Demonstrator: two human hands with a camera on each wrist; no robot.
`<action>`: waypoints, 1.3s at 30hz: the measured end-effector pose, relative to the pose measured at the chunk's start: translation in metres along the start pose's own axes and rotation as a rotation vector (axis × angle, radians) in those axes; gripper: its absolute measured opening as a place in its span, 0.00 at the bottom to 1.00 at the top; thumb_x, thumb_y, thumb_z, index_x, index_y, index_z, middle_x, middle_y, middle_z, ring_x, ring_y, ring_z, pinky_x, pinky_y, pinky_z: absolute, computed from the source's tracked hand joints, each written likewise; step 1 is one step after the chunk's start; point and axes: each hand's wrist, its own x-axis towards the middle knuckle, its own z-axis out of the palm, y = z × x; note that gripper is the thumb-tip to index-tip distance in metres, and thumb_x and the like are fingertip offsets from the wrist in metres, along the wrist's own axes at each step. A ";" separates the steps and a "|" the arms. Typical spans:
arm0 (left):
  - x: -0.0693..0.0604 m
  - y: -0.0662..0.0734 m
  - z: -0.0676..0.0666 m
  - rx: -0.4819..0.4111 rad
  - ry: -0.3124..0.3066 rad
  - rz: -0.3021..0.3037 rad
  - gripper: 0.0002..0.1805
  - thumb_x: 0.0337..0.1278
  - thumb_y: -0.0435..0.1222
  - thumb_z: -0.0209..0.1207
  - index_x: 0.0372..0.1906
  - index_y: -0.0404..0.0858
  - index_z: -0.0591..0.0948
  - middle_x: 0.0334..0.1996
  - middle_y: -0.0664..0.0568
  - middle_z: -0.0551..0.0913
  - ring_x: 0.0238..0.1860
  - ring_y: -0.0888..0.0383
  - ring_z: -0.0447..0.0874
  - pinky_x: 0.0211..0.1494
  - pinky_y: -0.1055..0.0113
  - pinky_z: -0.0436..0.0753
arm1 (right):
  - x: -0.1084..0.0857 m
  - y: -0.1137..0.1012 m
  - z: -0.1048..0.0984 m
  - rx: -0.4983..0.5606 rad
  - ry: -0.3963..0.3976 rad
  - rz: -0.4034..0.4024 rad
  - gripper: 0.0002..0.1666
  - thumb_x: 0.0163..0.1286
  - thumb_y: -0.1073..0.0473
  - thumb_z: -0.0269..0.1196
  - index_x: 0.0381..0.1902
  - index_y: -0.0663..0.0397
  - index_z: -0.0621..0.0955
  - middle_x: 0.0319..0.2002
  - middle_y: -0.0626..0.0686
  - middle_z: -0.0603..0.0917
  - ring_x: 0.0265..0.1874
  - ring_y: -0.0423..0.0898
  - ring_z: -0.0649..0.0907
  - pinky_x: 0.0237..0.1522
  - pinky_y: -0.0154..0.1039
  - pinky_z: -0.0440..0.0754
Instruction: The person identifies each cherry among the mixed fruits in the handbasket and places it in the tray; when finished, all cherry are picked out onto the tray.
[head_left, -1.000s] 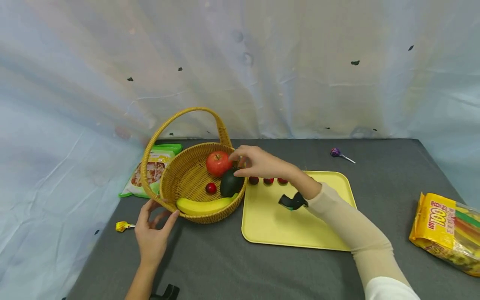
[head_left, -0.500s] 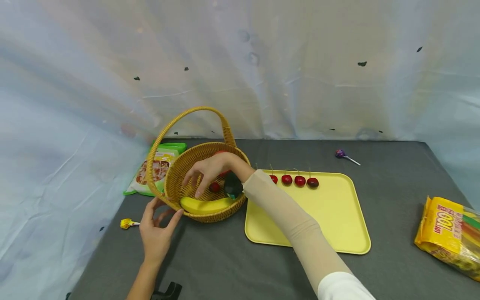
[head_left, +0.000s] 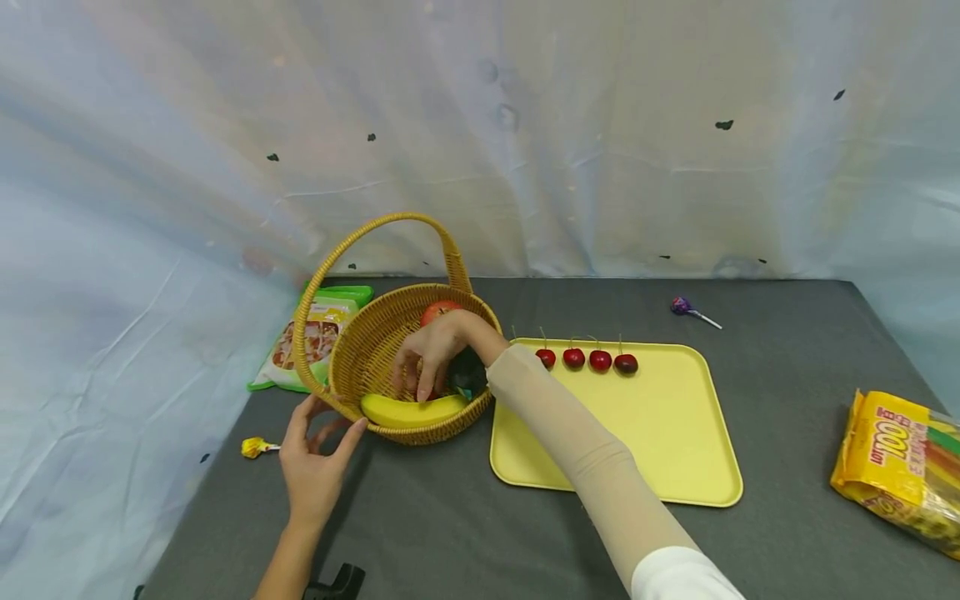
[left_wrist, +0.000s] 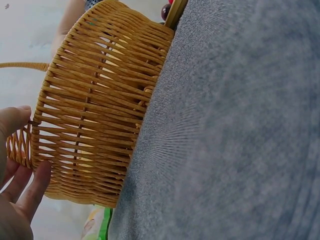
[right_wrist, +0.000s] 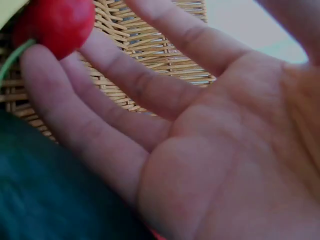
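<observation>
My left hand (head_left: 317,467) holds the rim of a yellow wicker basket (head_left: 375,329) at the foot of its handle. The left wrist view has the thumb and fingers on either side of that woven part. Inside the basket, my right hand (head_left: 431,354) pinches a red cherry (right_wrist: 62,25) with a green stem between thumb and fingertips. A banana (head_left: 412,412) lies along the basket's near wall, just in front of these fingers. Beside the hand sits a dark green avocado-like fruit (head_left: 468,372). A red apple (head_left: 440,312) is partly hidden behind the right hand.
Right of the basket lies a yellow tray (head_left: 637,442), with several cherries (head_left: 573,359) in a row along its far edge. A green-edged bag (head_left: 315,333), a yellow lollipop (head_left: 255,447), a purple lollipop (head_left: 682,307) and a yellow snack bag (head_left: 892,467) lie around them.
My right hand has moved from the basket's right rim over to its middle, then down onto the cherry beside the banana. The left hand keeps its hold on the basket.
</observation>
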 end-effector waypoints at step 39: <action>-0.003 0.003 -0.005 -0.009 0.001 -0.026 0.34 0.41 0.09 0.65 0.61 0.18 0.72 0.48 0.24 0.73 0.53 0.50 0.76 0.49 0.73 0.86 | -0.212 0.125 0.065 0.200 0.982 -0.269 0.18 0.69 0.63 0.67 0.55 0.63 0.81 0.39 0.70 0.82 0.30 0.64 0.82 0.36 0.48 0.88</action>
